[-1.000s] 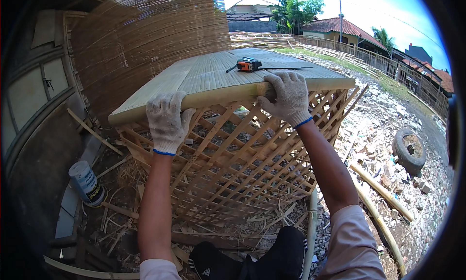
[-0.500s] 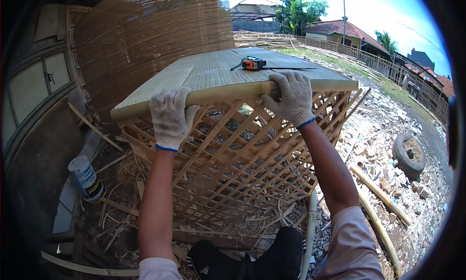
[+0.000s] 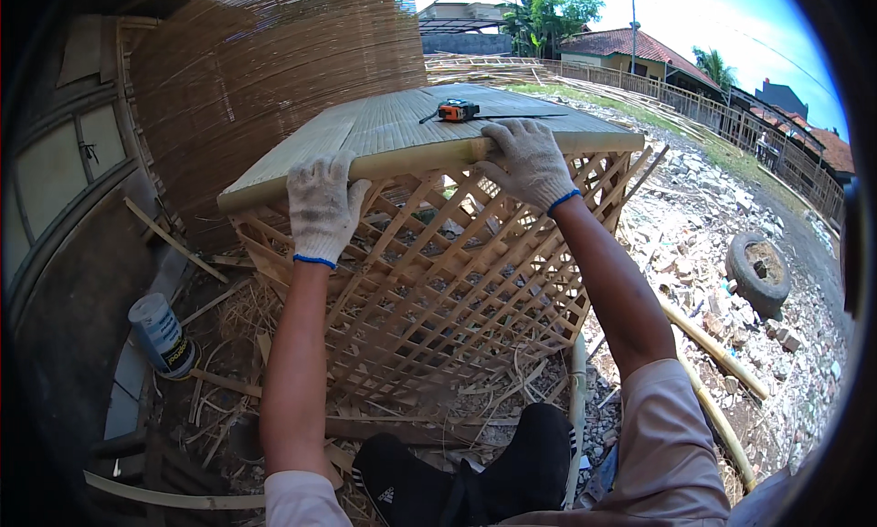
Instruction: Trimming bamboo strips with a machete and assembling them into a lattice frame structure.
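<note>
A table-like bamboo structure stands before me, with a slatted top [image 3: 356, 130] and a criss-cross bamboo lattice front [image 3: 457, 280]. A thick bamboo pole [image 3: 411, 164] runs along the top's near edge. My left hand [image 3: 324, 207], in a whitish knit glove with a blue cuff, grips this edge left of the middle, fingers over the top and thumb toward the right. Farther right, my right hand [image 3: 528, 162], gloved alike, is closed over the same pole beside a joint. An orange and black tape measure [image 3: 457, 110] lies on the top near my right hand, its dark blade stretched rightward.
A woven bamboo screen [image 3: 274, 98] stands behind at the left. On the ground at left is a white and dark bucket [image 3: 163, 335] among bamboo scraps. Rubble, an old tyre [image 3: 758, 273] and bamboo poles [image 3: 717, 353] lie at right. A fence [image 3: 703, 110] runs beyond.
Both hands keep their hold on the edge. In the picture, the bamboo structure's right end and my right hand sit farther left and slightly higher; the background has shifted somewhat too.
</note>
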{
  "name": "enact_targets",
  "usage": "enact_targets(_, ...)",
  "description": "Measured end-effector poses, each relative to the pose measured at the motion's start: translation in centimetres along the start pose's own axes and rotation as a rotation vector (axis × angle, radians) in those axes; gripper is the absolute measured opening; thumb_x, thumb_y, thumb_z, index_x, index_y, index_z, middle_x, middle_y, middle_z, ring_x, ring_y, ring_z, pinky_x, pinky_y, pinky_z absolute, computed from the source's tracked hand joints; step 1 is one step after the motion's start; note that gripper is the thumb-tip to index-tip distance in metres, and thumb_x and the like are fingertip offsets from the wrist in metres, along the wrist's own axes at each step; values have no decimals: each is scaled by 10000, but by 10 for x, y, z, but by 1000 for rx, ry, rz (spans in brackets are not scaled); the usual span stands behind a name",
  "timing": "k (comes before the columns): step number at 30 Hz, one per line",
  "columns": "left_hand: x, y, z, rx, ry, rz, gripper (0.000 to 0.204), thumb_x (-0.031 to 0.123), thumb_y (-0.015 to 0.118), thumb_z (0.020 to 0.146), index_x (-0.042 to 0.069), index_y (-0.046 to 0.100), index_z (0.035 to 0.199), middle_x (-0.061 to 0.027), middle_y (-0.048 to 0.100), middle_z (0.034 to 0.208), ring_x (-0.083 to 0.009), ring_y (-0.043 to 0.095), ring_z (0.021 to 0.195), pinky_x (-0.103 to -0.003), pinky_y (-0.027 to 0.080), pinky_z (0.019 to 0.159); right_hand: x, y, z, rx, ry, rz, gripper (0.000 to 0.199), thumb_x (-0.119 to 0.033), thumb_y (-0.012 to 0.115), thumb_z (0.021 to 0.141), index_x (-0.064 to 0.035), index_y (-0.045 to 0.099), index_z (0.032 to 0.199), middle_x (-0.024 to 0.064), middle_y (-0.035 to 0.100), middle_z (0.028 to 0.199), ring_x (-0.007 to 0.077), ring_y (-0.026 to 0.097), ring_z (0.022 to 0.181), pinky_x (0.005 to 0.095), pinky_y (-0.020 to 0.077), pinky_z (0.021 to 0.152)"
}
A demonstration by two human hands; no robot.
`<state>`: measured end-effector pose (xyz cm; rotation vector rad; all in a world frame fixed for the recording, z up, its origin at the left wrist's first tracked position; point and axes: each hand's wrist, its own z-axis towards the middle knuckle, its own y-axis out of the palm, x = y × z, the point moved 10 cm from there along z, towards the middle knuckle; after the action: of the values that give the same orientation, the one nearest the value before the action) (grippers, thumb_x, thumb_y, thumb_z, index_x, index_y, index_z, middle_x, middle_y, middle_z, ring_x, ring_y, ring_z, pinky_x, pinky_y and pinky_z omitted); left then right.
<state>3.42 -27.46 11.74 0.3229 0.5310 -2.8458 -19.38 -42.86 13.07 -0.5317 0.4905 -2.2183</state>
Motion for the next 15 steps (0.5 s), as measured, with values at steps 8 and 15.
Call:
enact_targets(8, 37, -40, -48, 196, -169, 73, 501, 252, 686, 978, 94, 527, 1426, -145, 563, 1384, -321, 504, 1330, -508, 360, 1152, -16, 3, -21, 184, -70, -76, 549, -442, 757, 886, -145, 584, 1314, 71, 608, 1300, 286, 558, 1245, 483, 393, 1089)
enact_targets(15, 127, -49, -240, -81, -882, -891, 482, 140, 480, 1023, -32, 441, 1471, -204, 442, 1498, -342, 448, 1395, -480, 357, 1184, -80, -5, -70, 284, -8, -86, 222, -285, 768, 820, -208, 687, 1011, -26, 658, 1098, 205, 582, 1174, 493, 279, 1170)
